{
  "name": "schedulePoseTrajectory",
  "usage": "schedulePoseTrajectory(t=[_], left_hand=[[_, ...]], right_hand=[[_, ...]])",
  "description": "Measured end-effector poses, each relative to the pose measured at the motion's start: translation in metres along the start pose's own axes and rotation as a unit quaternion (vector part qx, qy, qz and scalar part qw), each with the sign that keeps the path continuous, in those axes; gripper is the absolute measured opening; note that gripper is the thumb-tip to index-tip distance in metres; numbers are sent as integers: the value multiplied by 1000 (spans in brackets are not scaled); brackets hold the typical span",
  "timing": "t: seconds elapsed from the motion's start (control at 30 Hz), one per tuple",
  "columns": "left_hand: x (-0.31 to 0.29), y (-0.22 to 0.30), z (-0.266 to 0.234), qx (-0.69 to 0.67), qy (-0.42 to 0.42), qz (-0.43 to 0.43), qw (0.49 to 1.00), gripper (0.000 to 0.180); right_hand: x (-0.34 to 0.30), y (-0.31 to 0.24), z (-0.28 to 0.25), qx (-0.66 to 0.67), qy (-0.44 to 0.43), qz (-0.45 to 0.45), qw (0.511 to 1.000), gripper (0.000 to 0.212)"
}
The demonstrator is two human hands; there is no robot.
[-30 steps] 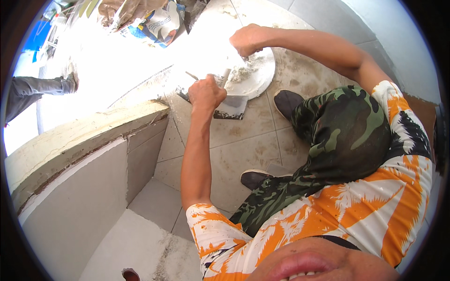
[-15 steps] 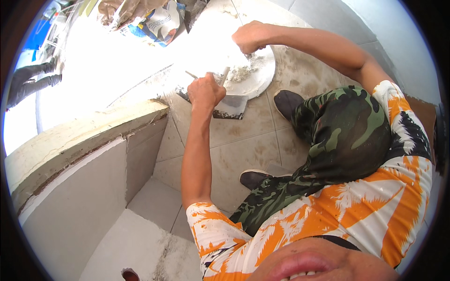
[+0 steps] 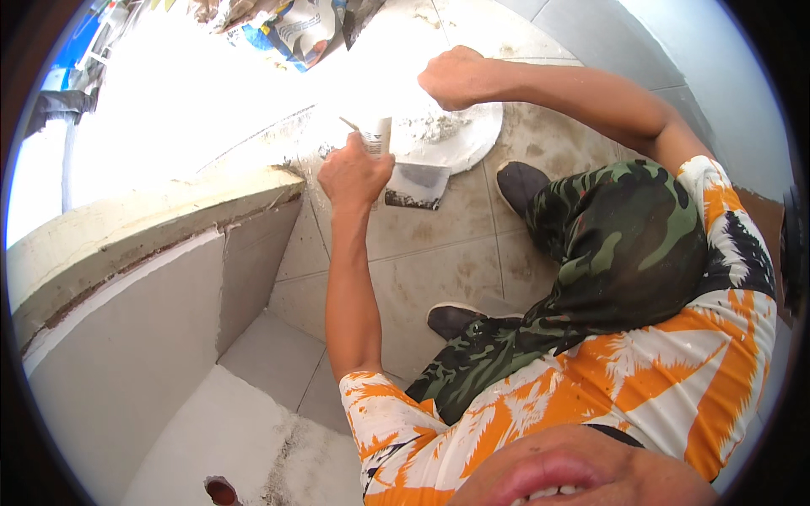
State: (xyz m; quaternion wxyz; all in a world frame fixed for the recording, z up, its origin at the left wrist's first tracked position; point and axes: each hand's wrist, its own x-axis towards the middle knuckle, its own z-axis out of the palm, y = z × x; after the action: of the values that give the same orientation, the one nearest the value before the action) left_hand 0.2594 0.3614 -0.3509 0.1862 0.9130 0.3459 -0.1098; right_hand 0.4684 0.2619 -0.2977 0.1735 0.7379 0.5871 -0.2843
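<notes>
My left hand (image 3: 356, 173) is closed beside a round white plate (image 3: 479, 145), its grip mostly hidden by the fingers. A thin stick end (image 3: 348, 124) and a pale, printed piece (image 3: 378, 135) show just beyond its knuckles. Next to that hand lies a flat grey blade-like sheet (image 3: 418, 179) with a dark, crusted edge. White, crumbly paste (image 3: 426, 128) is heaped on the plate. Over the plate's far side, my right hand (image 3: 456, 78) is closed with the fingers curled under; glare hides whatever it may hold.
A low wall with a rough ledge (image 3: 160, 207) stands at left. Crumpled bags (image 3: 308, 29) lie at the far side in strong glare. My shoes (image 3: 521, 185) are on the stained tile floor (image 3: 439, 261). A round hole (image 3: 221, 491) shows at lower left.
My left hand has shifted slightly left, and a pale printed piece now shows beside it. My right hand has lifted a little away from the paste.
</notes>
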Motion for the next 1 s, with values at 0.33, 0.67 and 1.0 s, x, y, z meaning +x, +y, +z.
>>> schedulePoseTrajectory(t=[0.33, 0.67, 1.0], left_hand=[[-84, -72, -3, -288, 349, 7, 892, 45], [-163, -188, 32, -246, 613, -312, 683, 53], [-195, -272, 39, -160, 564, -511, 628, 62]], right_hand=[[13, -3, -27, -50, 27, 9, 998, 14], [58, 16, -20, -161, 65, -11, 985, 18], [40, 55, -5, -136, 89, 91, 982, 12]])
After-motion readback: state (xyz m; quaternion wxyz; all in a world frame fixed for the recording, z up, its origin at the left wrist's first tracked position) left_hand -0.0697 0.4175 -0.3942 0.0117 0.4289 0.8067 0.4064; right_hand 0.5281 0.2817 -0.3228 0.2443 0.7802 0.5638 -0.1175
